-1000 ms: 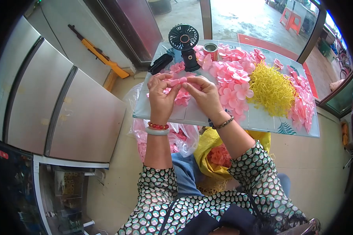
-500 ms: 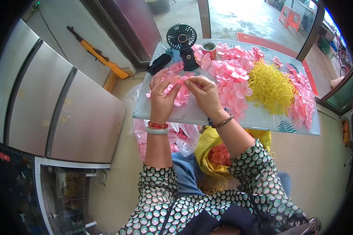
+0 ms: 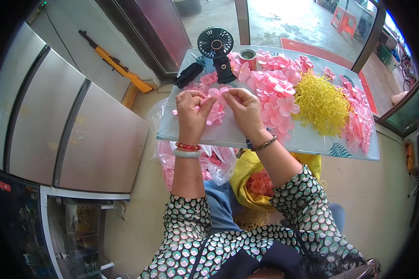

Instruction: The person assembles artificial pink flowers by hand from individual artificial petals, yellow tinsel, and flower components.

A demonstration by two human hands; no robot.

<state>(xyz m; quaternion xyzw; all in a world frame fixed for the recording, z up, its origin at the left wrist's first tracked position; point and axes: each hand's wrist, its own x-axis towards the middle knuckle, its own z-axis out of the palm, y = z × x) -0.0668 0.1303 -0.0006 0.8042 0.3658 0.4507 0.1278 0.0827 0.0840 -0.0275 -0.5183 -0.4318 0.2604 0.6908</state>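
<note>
Between my two hands, above the near left part of the table, is a pink artificial flower (image 3: 215, 93). My left hand (image 3: 192, 111) pinches its left side with thumb and fingers. On the opposite side, the thumb and forefinger of my right hand (image 3: 243, 108) grip its edge. Loose pink petals (image 3: 215, 116) lie on the table just beneath and behind my hands. A large heap of pink petal flowers (image 3: 277, 86) spreads to the right of my right hand. Beyond it sits a pile of thin yellow stamens (image 3: 322, 103).
A small black fan (image 3: 216, 46) stands at the table's back, with an open tin can (image 3: 248, 58) to its right and a black case (image 3: 189, 75) to its left. Below the front edge are a clear plastic bag (image 3: 223, 165) and a yellow bag (image 3: 244, 174) holding pink pieces.
My left hand's fingers have curled in closer around the flower. The flower now shows its petals more openly between my hands, which have otherwise stayed in nearly the same place.
</note>
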